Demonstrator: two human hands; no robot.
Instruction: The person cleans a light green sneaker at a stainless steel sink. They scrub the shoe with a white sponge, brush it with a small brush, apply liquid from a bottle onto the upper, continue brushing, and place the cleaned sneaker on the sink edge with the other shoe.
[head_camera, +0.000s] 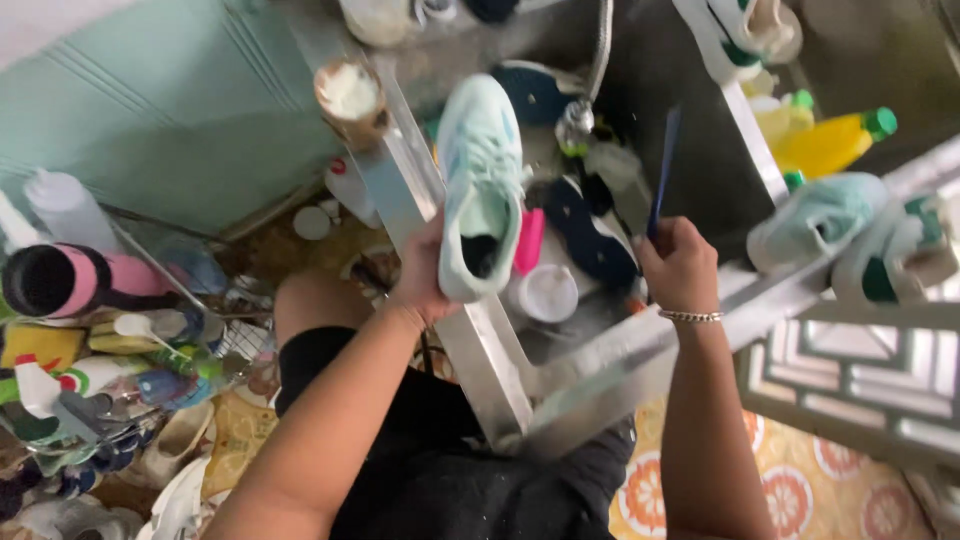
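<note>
left hand (425, 275): clamped on mint sneaker (482, 180), at 12 o'clock over the sink (600, 320)
right hand (678, 262): fist round blue brush (662, 170) (better angled flatter, I reckon)

light: soft daylight, pretty even, nothing harsh
dim spots: the sink (690, 150) basin is darkest, top right goes murky
glare: pale shine on the sink's metal rim
blur: motion smear all over, the shoe (482, 180) and brush (663, 170) are soft
edges: wide-angle stretch, corners bend outward
shadows: faint
</note>
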